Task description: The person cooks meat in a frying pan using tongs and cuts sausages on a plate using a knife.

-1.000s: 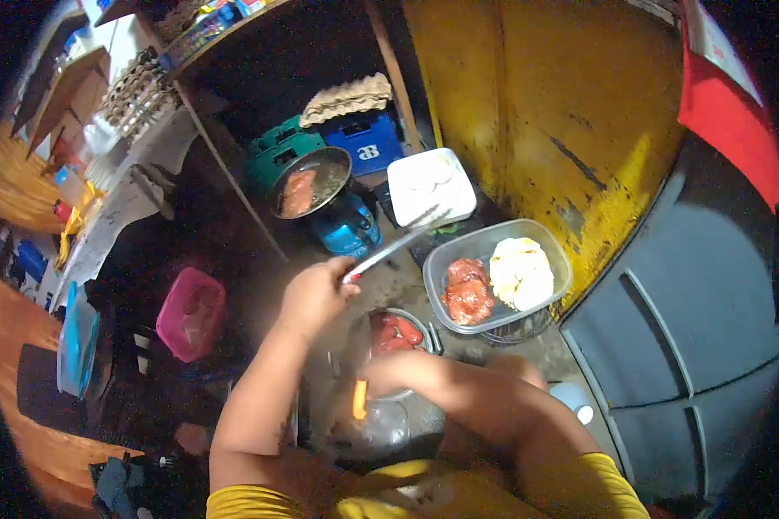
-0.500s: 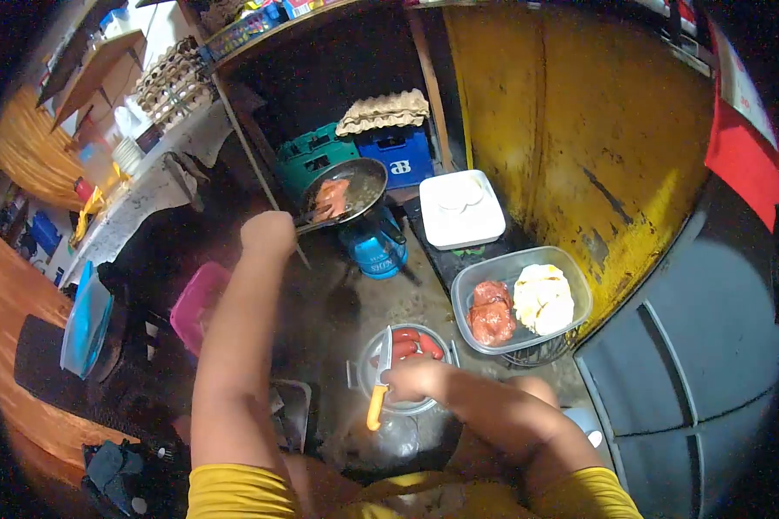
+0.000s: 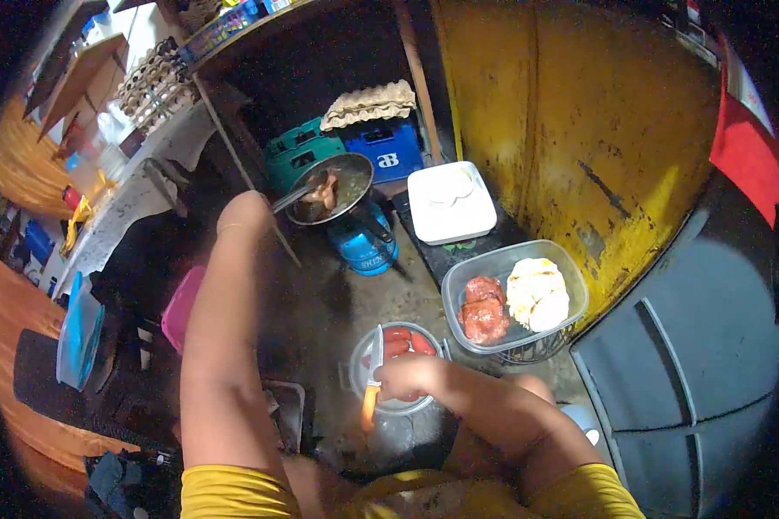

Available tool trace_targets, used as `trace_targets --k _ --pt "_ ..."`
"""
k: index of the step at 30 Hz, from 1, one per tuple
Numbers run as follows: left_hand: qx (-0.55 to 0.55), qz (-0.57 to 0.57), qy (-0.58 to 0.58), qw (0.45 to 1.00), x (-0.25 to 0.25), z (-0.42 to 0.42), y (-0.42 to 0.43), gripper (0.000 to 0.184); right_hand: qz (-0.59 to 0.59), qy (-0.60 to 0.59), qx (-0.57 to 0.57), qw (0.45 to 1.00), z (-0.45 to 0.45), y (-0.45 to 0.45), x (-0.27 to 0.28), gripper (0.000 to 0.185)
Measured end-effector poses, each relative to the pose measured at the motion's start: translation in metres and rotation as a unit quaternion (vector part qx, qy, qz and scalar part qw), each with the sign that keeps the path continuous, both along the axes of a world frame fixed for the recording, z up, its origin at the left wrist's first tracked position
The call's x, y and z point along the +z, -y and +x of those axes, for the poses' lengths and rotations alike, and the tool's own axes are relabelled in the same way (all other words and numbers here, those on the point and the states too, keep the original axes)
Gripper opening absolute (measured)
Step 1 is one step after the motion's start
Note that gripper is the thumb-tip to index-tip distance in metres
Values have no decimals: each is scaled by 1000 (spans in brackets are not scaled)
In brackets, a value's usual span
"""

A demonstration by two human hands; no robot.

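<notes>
My left hand (image 3: 244, 214) is closed around metal tongs (image 3: 291, 197) that reach into a dark frying pan (image 3: 360, 192). At their tips is a folded piece of reddish meat (image 3: 323, 192) in the pan. The pan sits on a small blue gas cylinder stove (image 3: 368, 248). My right hand (image 3: 407, 377) is over a clear round bowl (image 3: 356, 359) of red sausages (image 3: 396, 335). Its fingers close on the middle of a knife (image 3: 371, 398), blade pointing up and away, orange handle sticking out toward me. The right fingertips are partly hidden.
A clear tub (image 3: 452, 298) holds raw meat patties (image 3: 485, 310) and a pale yellow-white stack (image 3: 538, 296). Behind it is a white square container (image 3: 452, 227). Crates (image 3: 381, 147) with egg trays (image 3: 370, 104) stand at the back. A yellow metal panel (image 3: 571, 112) rises at right.
My left hand has moved up and left with the tongs, and the meat looks lifted and folded. My right hand stays at the bowl with the knife. The view has shifted slightly.
</notes>
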State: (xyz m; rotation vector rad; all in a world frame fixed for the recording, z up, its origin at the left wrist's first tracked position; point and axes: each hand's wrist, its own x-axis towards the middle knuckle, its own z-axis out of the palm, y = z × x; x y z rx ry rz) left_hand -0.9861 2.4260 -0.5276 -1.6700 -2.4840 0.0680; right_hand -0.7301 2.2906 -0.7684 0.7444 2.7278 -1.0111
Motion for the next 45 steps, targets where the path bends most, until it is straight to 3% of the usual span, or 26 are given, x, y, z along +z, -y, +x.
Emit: trace_targets --k 2,5,8,11,14,21,23,25,28,30,35,38,42,43,45 --pt "2 -6 84 996 5 -2 -2 22 -11 -16 -15 1000 -1 0 -4 37" --pt "-45 -18 101 994 -19 -29 -19 23 -30 -1 5 1000 3 -1 15 35" --pt "-21 19 108 994 -49 -41 -24 27 -4 -87 18 996 1 -3 -11 35" --pt "9 -18 88 996 -52 -32 -15 31 4 -3 17 1000 -3 -2 -5 35" --pt "17 20 67 997 -65 -40 -10 33 18 -61 11 998 -1 -1 -16 36" --pt "16 21 98 995 -75 -44 -1 30 -1 -68 13 998 -3 -3 -10 38" --pt "26 -41 104 993 -76 -34 -5 34 -9 54 39 998 -12 -5 -10 47" --pt "14 -51 116 992 -73 -23 -3 33 -11 64 46 997 -13 -5 -6 47" --pt "-18 -11 58 998 -66 -1 3 29 -9 41 35 999 -10 -3 -7 40" --pt "31 46 15 998 -61 11 10 23 -4 7 17 1000 -9 -2 -8 37" --pt "14 62 -116 991 -72 -4 6 19 29 -55 32 998 -2 -4 -13 35" --pt "-11 74 -191 979 -76 -9 2 18 24 51 84 995 -11 -11 -32 49" --pt "-49 81 -261 961 -74 -9 3 17 38 22 54 998 -17 -10 -50 48" --pt "-61 87 -275 956 -75 -7 5 17 71 27 51 996 -17 -8 -31 48" --pt "-51 78 -271 958 -76 -3 11 16 -18 33 33 999 -7 -11 -9 46"
